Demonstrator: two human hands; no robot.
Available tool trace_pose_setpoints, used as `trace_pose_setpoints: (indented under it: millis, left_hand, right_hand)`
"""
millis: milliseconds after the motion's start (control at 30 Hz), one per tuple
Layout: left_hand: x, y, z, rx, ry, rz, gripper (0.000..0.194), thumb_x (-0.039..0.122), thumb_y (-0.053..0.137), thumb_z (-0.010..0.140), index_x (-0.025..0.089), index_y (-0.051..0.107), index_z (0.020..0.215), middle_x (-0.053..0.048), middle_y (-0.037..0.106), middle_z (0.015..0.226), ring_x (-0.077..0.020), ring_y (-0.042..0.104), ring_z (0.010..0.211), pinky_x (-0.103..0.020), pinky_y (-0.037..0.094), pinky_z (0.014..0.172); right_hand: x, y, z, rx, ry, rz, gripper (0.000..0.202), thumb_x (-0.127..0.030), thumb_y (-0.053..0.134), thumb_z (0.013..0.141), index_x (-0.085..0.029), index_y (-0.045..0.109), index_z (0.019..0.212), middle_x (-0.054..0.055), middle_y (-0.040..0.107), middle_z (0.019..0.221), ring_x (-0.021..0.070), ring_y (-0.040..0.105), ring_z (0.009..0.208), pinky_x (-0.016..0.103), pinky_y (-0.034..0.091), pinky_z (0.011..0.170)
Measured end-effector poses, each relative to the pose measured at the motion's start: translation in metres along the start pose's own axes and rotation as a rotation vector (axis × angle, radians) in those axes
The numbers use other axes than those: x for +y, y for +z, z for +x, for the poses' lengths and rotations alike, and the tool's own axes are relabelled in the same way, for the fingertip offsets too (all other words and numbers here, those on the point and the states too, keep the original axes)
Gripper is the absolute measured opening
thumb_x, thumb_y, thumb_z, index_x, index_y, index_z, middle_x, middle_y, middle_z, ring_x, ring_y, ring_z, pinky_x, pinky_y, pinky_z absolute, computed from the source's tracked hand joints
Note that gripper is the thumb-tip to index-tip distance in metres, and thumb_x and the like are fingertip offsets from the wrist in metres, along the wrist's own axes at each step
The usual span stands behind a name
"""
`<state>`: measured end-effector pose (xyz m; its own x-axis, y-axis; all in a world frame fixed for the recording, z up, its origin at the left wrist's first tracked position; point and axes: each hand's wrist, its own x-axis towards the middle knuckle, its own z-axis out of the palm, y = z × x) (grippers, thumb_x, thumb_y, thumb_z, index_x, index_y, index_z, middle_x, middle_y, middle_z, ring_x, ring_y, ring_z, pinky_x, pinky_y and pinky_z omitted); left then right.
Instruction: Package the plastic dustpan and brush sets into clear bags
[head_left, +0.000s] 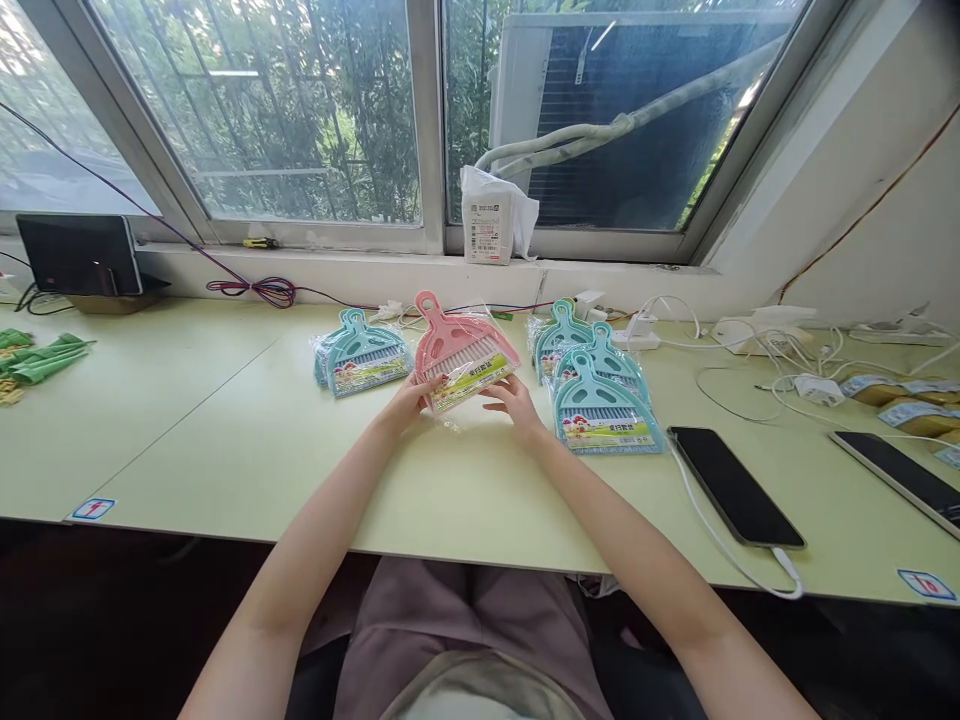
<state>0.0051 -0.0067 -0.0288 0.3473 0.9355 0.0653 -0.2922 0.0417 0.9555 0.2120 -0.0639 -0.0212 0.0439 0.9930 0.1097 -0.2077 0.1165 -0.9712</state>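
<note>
A pink dustpan-and-brush set (461, 350) in clear wrap is tilted up between my two hands at the middle of the table. My left hand (411, 398) grips its lower left corner. Near its lower right edge, my right hand (516, 402) has its fingers apart and touches or nearly touches the wrap. Left of the pink set lies a stack of wrapped teal sets (364, 355). On the right, several more teal sets overlap, the front one (607, 415) close to my right forearm.
A black phone (739, 487) with a white cable lies at the right, with another device (904, 475) beyond it. White cables and adapters (817, 388) spread along the back right. A tablet (79, 255) stands at the back left, near green bundles (52, 358).
</note>
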Motion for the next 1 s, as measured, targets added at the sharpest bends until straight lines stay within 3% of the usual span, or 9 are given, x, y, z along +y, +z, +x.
trace_pose_setpoints:
  millis: [167,300,400,533,667,867,933,1000]
  left_hand:
    - [0.002,0.0,-0.003,-0.023,-0.033,0.047,0.06,0.039,0.082,0.068,0.021,0.064,0.123,-0.009,0.071,0.115,-0.0248,0.069,0.099,-0.031,0.054,0.079]
    - [0.004,0.003,-0.001,-0.035,-0.008,0.045,0.06,0.055,0.071,0.077,0.023,0.062,0.127,-0.01,0.069,0.12,-0.0262,0.068,0.101,-0.03,0.055,0.075]
    - [0.002,0.003,0.003,0.032,0.039,0.019,0.063,0.067,0.061,0.078,0.023,0.065,0.123,-0.009,0.069,0.12,-0.0268,0.067,0.104,-0.03,0.056,0.074]
    - [-0.003,-0.003,0.012,0.279,0.033,-0.016,0.066,0.074,0.046,0.082,0.017,0.071,0.103,-0.011,0.074,0.096,-0.0232,0.071,0.088,-0.029,0.055,0.068]
    - [0.002,-0.016,0.019,0.537,0.04,-0.129,0.058,0.065,0.041,0.091,0.014,0.068,0.096,-0.009,0.072,0.079,-0.0158,0.069,0.068,-0.025,0.053,0.063]
    - [0.029,-0.051,0.013,0.75,0.274,-0.294,0.066,0.057,0.014,0.099,0.015,0.064,0.105,-0.011,0.073,0.095,-0.0145,0.069,0.072,-0.026,0.055,0.066]
    - [0.036,-0.065,0.009,0.894,0.351,-0.262,0.057,0.053,0.018,0.1,0.016,0.061,0.108,-0.012,0.072,0.102,-0.0131,0.068,0.072,-0.025,0.054,0.065]
    - [0.041,-0.076,0.008,1.042,0.38,-0.201,0.037,0.039,0.03,0.1,0.016,0.057,0.111,-0.011,0.071,0.104,-0.0109,0.066,0.069,-0.024,0.054,0.066]
  right_hand:
    - [0.008,-0.002,0.005,0.056,0.042,0.016,0.039,-0.04,0.074,0.068,-0.023,0.058,0.101,0.003,0.071,0.093,0.0191,0.07,0.085,0.032,0.059,0.071]
    - [0.013,-0.006,0.01,0.124,0.067,0.033,0.032,-0.035,0.077,0.068,-0.02,0.061,0.092,0.003,0.07,0.083,0.0182,0.069,0.078,0.034,0.06,0.071]
    - [0.013,-0.006,0.01,0.128,0.072,0.053,0.03,-0.033,0.079,0.067,-0.019,0.062,0.088,0.002,0.071,0.079,0.0158,0.068,0.071,0.032,0.06,0.068]
    - [0.011,-0.004,0.007,0.137,0.091,0.084,0.03,-0.031,0.081,0.065,-0.019,0.063,0.086,0.002,0.072,0.077,0.0135,0.067,0.066,0.029,0.06,0.065]
    - [0.008,-0.001,0.004,0.055,0.092,0.051,0.034,-0.032,0.083,0.063,-0.018,0.065,0.088,0.003,0.074,0.077,0.016,0.069,0.067,0.033,0.061,0.069]
    - [0.007,-0.005,0.003,0.073,0.106,0.033,0.028,-0.028,0.081,0.066,-0.017,0.066,0.087,0.003,0.074,0.079,0.0151,0.069,0.067,0.031,0.06,0.07]
    - [0.007,-0.006,0.004,0.112,0.116,0.05,0.025,-0.024,0.079,0.068,-0.017,0.066,0.087,0.003,0.074,0.079,0.0137,0.068,0.065,0.029,0.059,0.069]
    - [0.006,-0.008,0.006,0.146,0.13,0.074,0.022,-0.021,0.076,0.069,-0.017,0.065,0.087,0.002,0.074,0.079,0.0121,0.067,0.063,0.027,0.059,0.068]
